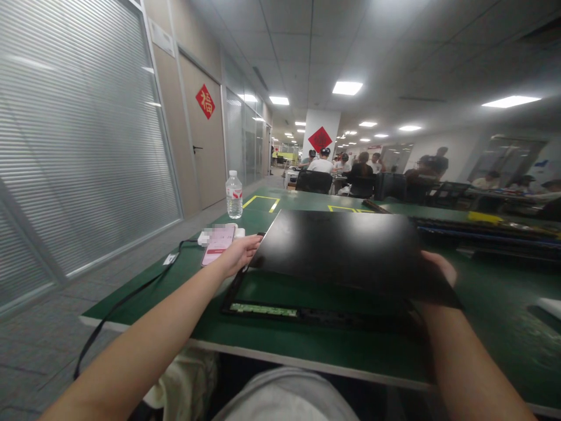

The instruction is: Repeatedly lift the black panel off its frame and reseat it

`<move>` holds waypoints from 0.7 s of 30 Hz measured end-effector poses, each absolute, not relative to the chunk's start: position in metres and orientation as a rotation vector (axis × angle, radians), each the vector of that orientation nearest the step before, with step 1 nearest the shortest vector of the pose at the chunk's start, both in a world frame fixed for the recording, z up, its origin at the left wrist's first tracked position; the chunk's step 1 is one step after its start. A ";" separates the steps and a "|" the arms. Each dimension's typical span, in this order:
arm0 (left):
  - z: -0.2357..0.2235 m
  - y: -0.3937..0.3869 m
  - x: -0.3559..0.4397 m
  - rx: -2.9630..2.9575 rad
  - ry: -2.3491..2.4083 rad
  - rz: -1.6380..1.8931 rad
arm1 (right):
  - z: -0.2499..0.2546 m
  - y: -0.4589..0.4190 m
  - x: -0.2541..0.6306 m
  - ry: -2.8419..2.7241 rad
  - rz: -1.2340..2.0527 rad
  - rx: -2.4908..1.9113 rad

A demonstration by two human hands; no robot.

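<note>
A large dark, glossy flat panel (346,248), which looks like a display panel, is held tilted above the table. My left hand (240,255) is at its left edge, with the fingertips partly hidden behind it. At the right edge, my right hand (439,268) grips the panel; most of its fingers are out of sight underneath. Below the panel lies a thin black frame (333,318) with a green strip (263,309) along its near side. The panel covers much of the frame's far part.
A pink-screened phone (214,257) and a white charger with a black cable (131,286) lie at the left. A water bottle (234,196) stands behind them on the green table (175,313). Long dark strips (486,231) lie at the right. Several people sit at tables farther back.
</note>
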State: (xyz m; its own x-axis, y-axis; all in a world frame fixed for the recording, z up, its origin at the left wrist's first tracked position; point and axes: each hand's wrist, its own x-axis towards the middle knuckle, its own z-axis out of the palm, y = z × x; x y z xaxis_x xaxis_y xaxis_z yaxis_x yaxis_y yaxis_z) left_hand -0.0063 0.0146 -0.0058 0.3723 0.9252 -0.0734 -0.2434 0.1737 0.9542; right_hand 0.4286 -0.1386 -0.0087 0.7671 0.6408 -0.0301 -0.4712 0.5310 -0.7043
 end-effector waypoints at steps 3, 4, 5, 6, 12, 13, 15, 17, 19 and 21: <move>-0.009 0.014 -0.005 1.154 0.803 0.988 | -0.009 -0.135 0.435 -0.223 0.733 -0.835; -0.010 0.014 -0.005 1.177 0.804 0.980 | -0.009 -0.134 0.437 -0.204 0.739 -0.871; -0.011 0.014 -0.006 1.192 0.806 0.961 | -0.009 -0.132 0.438 -0.187 0.730 -0.904; -0.011 0.014 -0.006 1.196 0.810 0.939 | -0.009 -0.132 0.438 -0.173 0.709 -0.934; -0.011 0.013 -0.009 1.126 0.846 0.920 | -0.003 -0.133 0.423 -0.190 0.661 -1.022; -0.011 0.013 -0.009 1.118 0.831 0.916 | -0.001 -0.134 0.420 -0.196 0.687 -1.029; -0.011 0.015 -0.009 1.101 0.785 0.906 | 0.002 -0.136 0.415 -0.203 0.758 -1.058; -0.009 0.016 -0.010 1.078 0.737 0.905 | 0.002 -0.136 0.413 -0.214 0.792 -1.096; -0.006 0.017 -0.012 1.051 0.713 0.924 | 0.000 -0.134 0.414 -0.244 0.800 -1.143; -0.003 0.017 -0.014 1.032 0.707 0.960 | -0.004 -0.132 0.416 -0.307 0.824 -1.144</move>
State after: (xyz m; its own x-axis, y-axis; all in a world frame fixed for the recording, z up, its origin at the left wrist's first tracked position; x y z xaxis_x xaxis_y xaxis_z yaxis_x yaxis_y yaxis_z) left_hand -0.0139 0.0170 -0.0025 0.4243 0.9043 -0.0475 -0.3136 0.1960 0.9291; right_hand 0.4158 -0.1324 -0.0044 0.6757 0.7138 -0.1843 -0.4192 0.1664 -0.8925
